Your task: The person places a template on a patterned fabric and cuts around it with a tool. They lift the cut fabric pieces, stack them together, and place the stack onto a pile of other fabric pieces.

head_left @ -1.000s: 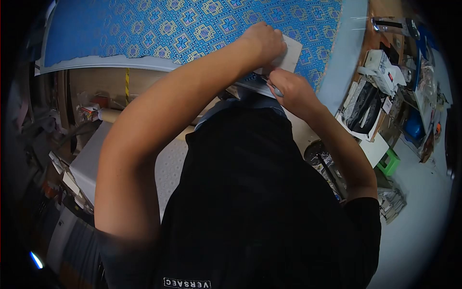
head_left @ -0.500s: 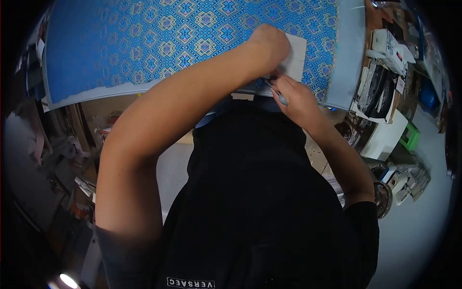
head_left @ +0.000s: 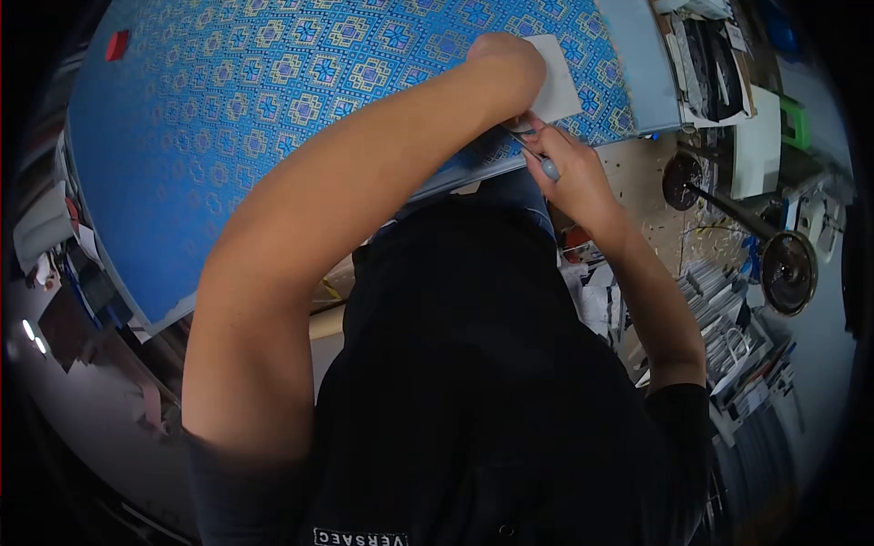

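My left hand (head_left: 508, 71) is bent over at the wrist above the blue patterned fabric (head_left: 319, 73), its fingers hidden below the wrist and forearm. Just beyond it lies a white card (head_left: 559, 80) on the fabric, partly covered by the hand. My right hand (head_left: 572, 168) is closed around a slim metal tool with a grey rounded end (head_left: 549, 169). The tool's thin shaft points up and left, under my left wrist, near the table's front edge. Its working tip is hidden, so its kind does not show.
A small red block (head_left: 116, 45) rests at the table's far left. Below the table's right side stands a dark metal rod with round ends (head_left: 733, 211). Stacked boxes and dark items (head_left: 710, 68) and a green plastic piece (head_left: 795, 123) are farther right. Scraps litter the floor.
My view has turned and shifted, bringing the red block and the metal rod into sight. Both hands stay close together by the white card, with the tool still in my right hand.
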Available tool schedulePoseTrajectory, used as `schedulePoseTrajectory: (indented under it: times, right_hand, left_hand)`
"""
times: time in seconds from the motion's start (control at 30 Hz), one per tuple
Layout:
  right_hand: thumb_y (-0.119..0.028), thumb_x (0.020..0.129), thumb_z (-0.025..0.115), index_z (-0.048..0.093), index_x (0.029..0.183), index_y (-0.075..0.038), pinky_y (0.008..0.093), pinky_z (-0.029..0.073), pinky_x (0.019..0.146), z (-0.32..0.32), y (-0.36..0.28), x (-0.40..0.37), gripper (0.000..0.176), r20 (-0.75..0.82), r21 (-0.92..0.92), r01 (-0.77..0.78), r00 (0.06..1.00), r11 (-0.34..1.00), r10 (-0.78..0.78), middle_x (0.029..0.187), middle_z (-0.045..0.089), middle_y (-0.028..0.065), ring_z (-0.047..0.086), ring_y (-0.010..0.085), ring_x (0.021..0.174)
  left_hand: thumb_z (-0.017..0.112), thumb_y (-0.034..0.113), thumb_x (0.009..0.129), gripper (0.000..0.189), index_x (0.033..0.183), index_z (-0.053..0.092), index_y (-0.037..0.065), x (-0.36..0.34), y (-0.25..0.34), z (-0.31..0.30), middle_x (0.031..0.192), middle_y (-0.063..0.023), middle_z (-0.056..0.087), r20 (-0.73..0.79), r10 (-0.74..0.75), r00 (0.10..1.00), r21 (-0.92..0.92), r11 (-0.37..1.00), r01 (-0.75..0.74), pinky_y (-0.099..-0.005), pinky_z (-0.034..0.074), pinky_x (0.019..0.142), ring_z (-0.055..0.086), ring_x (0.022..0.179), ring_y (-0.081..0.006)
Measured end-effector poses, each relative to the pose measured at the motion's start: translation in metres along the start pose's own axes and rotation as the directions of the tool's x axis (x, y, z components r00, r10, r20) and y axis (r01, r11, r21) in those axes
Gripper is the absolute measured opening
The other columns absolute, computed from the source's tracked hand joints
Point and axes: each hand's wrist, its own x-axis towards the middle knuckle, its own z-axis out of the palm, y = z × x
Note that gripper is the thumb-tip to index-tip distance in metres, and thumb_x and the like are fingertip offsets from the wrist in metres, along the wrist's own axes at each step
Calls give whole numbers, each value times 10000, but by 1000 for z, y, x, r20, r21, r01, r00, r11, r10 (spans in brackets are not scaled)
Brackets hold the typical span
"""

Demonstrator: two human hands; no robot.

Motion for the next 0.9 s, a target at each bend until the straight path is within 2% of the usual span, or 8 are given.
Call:
schedulePoseTrajectory:
  times: [0.03,0.07,0.17,0.23,0.47,0.63,0.83,0.9]
  right_hand:
    - [-13,878,730,615,1056,21,386,582,791,5,-1,-2,215,-66,0,3,998,1000,-3,1027,725,166,726,331,923]
    - [-15,879,728,621,1082,22,390,580,791,9,-4,-2,232,-132,-2,8,991,1000,-8,1004,726,164,725,337,915]
    - [-20,876,729,622,1084,22,396,575,782,16,-15,-2,237,-154,-24,-80,985,996,76,976,729,164,727,343,911]
    - [-28,870,733,623,1088,13,401,572,772,24,-22,0,247,-202,-29,-110,974,993,102,965,729,161,725,348,909]
    - [-88,845,749,614,1047,-69,446,560,719,48,-37,10,244,-378,-68,-221,908,973,180,937,724,135,698,392,850]
    - [-110,850,742,588,1022,-77,475,555,713,57,-44,18,233,-408,-85,-299,881,951,240,956,718,143,695,398,848]
    - [-114,835,754,589,1073,-77,493,560,721,68,-42,30,291,-445,-121,-337,859,934,252,996,717,155,705,391,857]
    - [-113,835,755,593,1086,-78,495,561,716,69,-41,25,301,-458,-134,-327,857,936,234,992,719,155,708,389,848]
  left_hand:
    - [925,320,675,445,1076,809,166,2,0,-1,1071,-10,775,29,-6,1000,23,1000,5,-387,607,759,750,975,-214]
    - [925,320,675,445,1076,809,166,5,0,-1,1071,-10,775,26,11,1000,38,999,-12,-387,607,759,750,975,-214]
    - [941,353,663,447,1060,810,194,9,-1,2,1021,15,776,22,12,1000,65,998,-13,-393,606,733,751,915,-191]
    - [955,436,598,588,1052,799,97,9,-4,2,1070,-114,762,18,43,999,27,999,-44,-407,618,837,747,986,-288]
    - [962,401,600,558,1040,805,96,9,-4,2,1071,-124,766,-32,68,997,51,997,-66,-416,616,839,749,993,-298]
    - [928,255,605,475,1031,806,84,6,-5,-1,1069,-140,766,-106,103,989,100,991,-93,-437,615,838,751,980,-317]
    - [915,238,614,446,1012,804,71,33,-19,25,1076,-157,761,-211,122,970,174,981,-86,-445,614,842,746,992,-331]
    - [915,258,628,452,1026,802,75,8,-12,7,1083,-158,759,-162,141,977,144,982,-118,-435,611,850,742,1005,-333]
